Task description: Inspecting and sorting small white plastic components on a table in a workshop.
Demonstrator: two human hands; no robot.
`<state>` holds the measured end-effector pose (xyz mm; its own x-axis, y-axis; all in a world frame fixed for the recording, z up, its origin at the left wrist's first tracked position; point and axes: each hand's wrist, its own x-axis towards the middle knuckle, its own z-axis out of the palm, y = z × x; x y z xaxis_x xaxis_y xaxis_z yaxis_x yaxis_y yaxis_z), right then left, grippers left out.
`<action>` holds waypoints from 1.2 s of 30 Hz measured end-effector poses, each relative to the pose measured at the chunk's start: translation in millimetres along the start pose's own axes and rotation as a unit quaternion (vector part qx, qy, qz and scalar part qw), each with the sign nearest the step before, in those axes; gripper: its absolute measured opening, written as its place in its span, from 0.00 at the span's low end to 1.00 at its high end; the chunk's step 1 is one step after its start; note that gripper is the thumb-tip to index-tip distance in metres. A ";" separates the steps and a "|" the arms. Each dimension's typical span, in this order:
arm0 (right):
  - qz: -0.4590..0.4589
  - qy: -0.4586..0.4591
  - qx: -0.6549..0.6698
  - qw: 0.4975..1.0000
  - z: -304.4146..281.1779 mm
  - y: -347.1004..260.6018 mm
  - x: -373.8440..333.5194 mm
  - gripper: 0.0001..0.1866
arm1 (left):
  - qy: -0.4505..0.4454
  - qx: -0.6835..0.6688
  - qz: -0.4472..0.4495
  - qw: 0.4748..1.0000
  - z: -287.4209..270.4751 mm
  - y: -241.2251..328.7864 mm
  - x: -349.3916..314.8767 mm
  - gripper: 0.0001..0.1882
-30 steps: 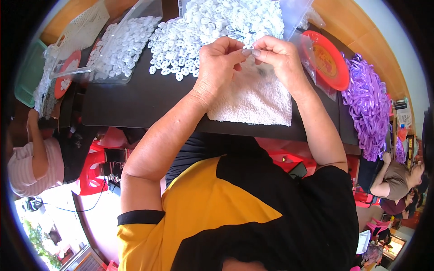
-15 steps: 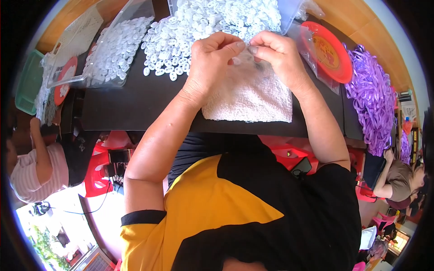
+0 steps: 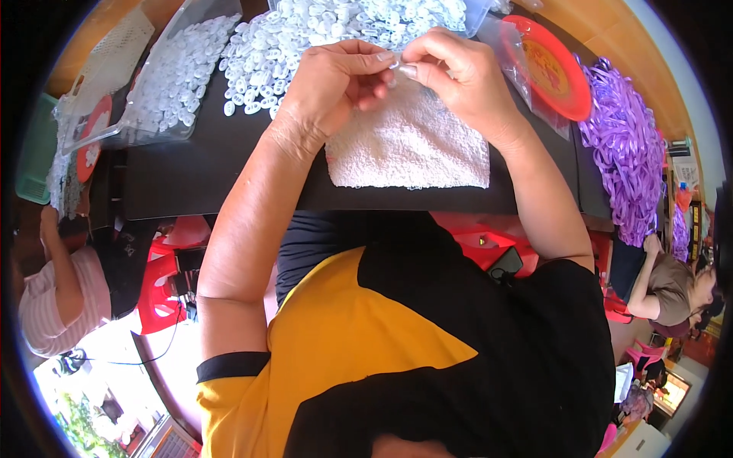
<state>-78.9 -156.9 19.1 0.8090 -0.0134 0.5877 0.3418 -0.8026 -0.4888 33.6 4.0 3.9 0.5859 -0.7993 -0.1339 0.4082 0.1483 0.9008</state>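
Note:
Both of my hands meet above a white terry towel point(image 3: 408, 149) on the dark table. Thumb and forefinger of my left hand point(image 3: 324, 85) are pinched together, the other fingers loosely curled. My right hand point(image 3: 467, 80) is also closed in a pinch, its fingertips almost touching the left ones. Between them shows a small whitish, glossy piece point(image 3: 395, 66), too small to make out fully; it seems held on the left side, and what the right fingers grip is hidden. Just beyond lies a heap of small white oval plastic pieces point(image 3: 263, 69).
A clear bin point(image 3: 185, 84) of similar pieces stands at left, near a green basket point(image 3: 34, 156). On the right are a red round tray point(image 3: 551, 72), a plastic bag point(image 3: 510, 53) and a pile of purple ribbons point(image 3: 620, 145). Other people sit at both sides.
My hands have come slightly nearer each other's fingertips, and the left hand has turned, showing its curled lower fingers. The whole view has shifted a little, with the table higher in it.

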 end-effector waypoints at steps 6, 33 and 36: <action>0.026 -0.104 -0.114 0.988 -30.8 -17.2 -11.1 0.02 | 0.043 0.034 0.061 0.997 -0.8 -2.5 -0.2 0.04; -0.045 -0.117 -0.243 0.962 -2.7 -11.8 -45.9 0.02 | -0.031 -0.035 -0.007 0.999 -2.5 -8.3 5.0 0.12; -0.065 -0.068 -0.240 0.966 -1.1 -15.3 -42.1 0.03 | -0.038 -0.028 0.000 0.999 -2.9 -8.3 4.9 0.11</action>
<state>-118.8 -144.7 2.6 0.8409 0.1585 0.5174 0.2101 -0.9768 -0.0423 35.1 0.5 -5.4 0.5321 -0.8406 -0.1009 0.4484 0.1786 0.8758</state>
